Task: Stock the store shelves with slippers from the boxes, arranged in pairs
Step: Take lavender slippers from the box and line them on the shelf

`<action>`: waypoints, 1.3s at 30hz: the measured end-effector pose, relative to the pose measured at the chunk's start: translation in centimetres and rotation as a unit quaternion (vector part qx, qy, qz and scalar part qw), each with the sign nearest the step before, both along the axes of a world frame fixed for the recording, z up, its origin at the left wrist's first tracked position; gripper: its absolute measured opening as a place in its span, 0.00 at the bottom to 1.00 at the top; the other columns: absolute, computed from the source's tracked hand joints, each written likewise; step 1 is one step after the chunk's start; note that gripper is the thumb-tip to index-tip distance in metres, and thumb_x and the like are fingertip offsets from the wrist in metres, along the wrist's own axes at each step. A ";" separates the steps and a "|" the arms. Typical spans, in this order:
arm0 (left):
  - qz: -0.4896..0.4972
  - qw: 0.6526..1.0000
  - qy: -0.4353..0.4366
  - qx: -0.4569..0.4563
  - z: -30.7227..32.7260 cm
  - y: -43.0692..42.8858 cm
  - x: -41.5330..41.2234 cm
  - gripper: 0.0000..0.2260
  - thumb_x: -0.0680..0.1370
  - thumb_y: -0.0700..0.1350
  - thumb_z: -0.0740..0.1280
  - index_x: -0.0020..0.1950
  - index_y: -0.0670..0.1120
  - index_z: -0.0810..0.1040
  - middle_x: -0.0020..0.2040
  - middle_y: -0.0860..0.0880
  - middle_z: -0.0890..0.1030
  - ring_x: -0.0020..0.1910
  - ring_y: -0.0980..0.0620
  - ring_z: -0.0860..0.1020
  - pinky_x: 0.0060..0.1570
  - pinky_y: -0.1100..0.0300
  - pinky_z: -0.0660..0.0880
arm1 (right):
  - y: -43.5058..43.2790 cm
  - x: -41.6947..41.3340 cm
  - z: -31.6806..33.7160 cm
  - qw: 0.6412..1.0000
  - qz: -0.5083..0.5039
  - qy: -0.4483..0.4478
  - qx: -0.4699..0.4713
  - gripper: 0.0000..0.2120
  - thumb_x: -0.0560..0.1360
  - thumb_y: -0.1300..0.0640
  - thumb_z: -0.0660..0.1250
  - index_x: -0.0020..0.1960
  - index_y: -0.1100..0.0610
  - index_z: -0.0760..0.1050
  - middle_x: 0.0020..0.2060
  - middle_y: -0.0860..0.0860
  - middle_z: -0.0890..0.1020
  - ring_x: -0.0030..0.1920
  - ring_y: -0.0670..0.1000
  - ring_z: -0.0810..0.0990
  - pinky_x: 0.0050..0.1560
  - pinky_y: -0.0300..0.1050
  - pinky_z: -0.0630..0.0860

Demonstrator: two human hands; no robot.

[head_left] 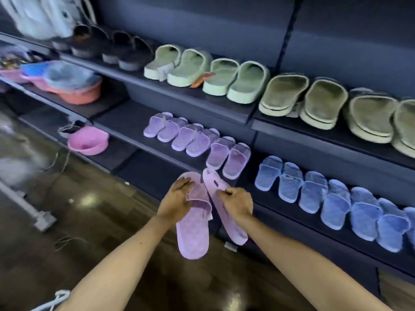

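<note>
shelf [125, 126]; lilac slippers [193, 234] in left hand [177, 198], right hand [238, 203]

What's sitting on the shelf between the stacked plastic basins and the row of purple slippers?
Nothing. In the head view, the stretch of shelf between the basins and the purple slippers is bare dark board.

Dark navy shelving [202, 19] with plain back panels covers the wall. The glossy brown floor [101, 221] reflects pale spots of overhead light. Pink and orange plastic basins [83, 95] sit on the shelves' left end, and thin cables [59, 161] trail below.
</note>
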State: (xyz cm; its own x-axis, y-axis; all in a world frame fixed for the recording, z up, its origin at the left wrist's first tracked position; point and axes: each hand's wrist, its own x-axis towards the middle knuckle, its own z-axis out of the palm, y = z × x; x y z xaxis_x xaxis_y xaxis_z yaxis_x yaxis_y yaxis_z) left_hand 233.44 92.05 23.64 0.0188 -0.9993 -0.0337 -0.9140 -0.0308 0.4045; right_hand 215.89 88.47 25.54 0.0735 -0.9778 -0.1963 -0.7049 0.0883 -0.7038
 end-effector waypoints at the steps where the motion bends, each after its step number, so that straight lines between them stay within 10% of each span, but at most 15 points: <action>1: 0.017 1.000 -0.004 -0.004 0.1 -0.4 1.7 0.25 0.80 0.44 0.59 0.76 0.49 0.56 0.77 0.53 0.54 0.76 0.54 0.51 0.72 0.65 0.47 | -0.6 1.8 -0.1 1.000 0.014 0.006 -0.018 0.22 0.73 0.50 0.66 0.24 0.55 0.65 0.29 0.53 0.75 0.32 0.51 0.74 0.27 0.41 0.63; 17: 0.219 0.975 0.019 -0.022 0.3 -16.4 23.5 0.26 0.76 0.38 0.63 0.73 0.50 0.64 0.73 0.52 0.61 0.65 0.45 0.62 0.64 0.56 0.66 | -19.2 24.9 -2.9 0.984 0.155 -0.045 -0.079 0.23 0.77 0.52 0.63 0.26 0.51 0.58 0.23 0.46 0.65 0.31 0.50 0.68 0.31 0.41 0.60; 26: 0.304 0.939 0.149 -0.055 1.0 -24.6 35.0 0.24 0.74 0.34 0.64 0.71 0.42 0.67 0.69 0.44 0.70 0.67 0.44 0.70 0.66 0.59 0.64 | -26.4 35.4 -2.7 0.981 0.185 -0.020 -0.059 0.10 0.75 0.54 0.64 0.40 0.58 0.68 0.39 0.53 0.77 0.41 0.55 0.75 0.34 0.42 0.61; 39: 0.126 0.981 0.133 0.059 -4.9 -38.3 51.2 0.22 0.74 0.36 0.63 0.69 0.43 0.69 0.65 0.41 0.72 0.63 0.42 0.72 0.59 0.58 0.66 | -31.9 50.7 -9.2 0.998 -0.047 0.043 -0.022 0.15 0.70 0.54 0.65 0.54 0.60 0.74 0.53 0.58 0.79 0.56 0.59 0.74 0.48 0.47 0.73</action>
State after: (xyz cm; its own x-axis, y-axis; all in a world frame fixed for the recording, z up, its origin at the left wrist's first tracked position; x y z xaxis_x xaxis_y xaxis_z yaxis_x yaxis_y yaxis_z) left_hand 284.67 53.72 18.72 0.2392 -0.9531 -0.1853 -0.7344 -0.3024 0.6076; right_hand 266.60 56.55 16.34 -0.0340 -0.9875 -0.1537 -0.7534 0.1264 -0.6453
